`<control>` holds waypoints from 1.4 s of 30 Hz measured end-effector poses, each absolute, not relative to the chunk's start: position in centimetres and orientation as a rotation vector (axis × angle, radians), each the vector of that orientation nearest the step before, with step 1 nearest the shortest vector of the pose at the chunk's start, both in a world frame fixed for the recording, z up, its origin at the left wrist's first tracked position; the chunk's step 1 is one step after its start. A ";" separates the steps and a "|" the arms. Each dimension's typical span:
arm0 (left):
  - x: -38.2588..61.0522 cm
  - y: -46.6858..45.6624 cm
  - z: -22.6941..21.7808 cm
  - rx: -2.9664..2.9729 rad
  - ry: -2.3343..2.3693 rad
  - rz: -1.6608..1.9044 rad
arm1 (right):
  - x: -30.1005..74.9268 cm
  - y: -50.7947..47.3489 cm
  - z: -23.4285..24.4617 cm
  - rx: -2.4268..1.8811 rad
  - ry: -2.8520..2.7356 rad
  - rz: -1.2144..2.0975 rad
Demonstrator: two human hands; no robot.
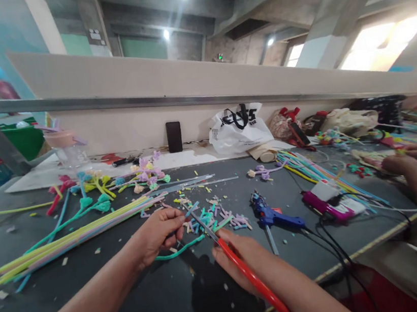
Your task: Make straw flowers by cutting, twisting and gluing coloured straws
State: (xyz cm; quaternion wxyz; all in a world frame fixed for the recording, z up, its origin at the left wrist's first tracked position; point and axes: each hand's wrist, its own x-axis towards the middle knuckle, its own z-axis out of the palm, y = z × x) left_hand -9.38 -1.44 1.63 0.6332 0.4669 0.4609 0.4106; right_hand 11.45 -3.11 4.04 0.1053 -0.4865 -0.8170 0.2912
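My left hand (168, 228) is closed in a pinch on a short blue pipe cleaner (192, 209), whose end sticks out past the fingertips. In my right hand (237, 254) are scissors with red handles (242, 264); their metal blades point up and left, close to the blue piece. Under and beyond the blades lies a loose pile of short cut pipe cleaner pieces (219, 213) in pink, teal and yellow. A green pipe cleaner stem (178, 251) curves along the table below my left hand.
Long pipe cleaners (77, 240) lie left, beside finished-looking fuzzy flowers (101, 203). A blue glue gun (278, 216) and a purple device (326, 206) with cables are right. Behind stand a phone (174, 137) and a white bag (239, 131). Another person's hands (405, 166) work at far right.
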 end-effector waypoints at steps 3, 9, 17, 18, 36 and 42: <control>-9.3 -1.5 1.7 1.048 1.062 0.930 | 11.4 -3.2 3.9 -1.399 -2.413 0.865; -9.1 -1.5 1.7 1.014 1.052 0.938 | 11.3 -3.1 4.0 -1.439 -2.418 0.846; -9.1 -1.5 1.6 1.020 1.041 0.949 | 11.4 -3.1 4.1 -1.415 -2.437 0.850; -9.1 -1.5 1.6 1.019 1.042 0.947 | 11.4 -3.0 4.1 -1.415 -2.437 0.840; -9.1 -1.4 1.3 1.030 1.005 0.939 | 11.4 -3.0 3.5 -1.414 -2.359 0.860; -9.1 -1.3 1.6 1.011 1.030 0.919 | 11.1 -3.1 4.0 -1.456 -2.341 0.917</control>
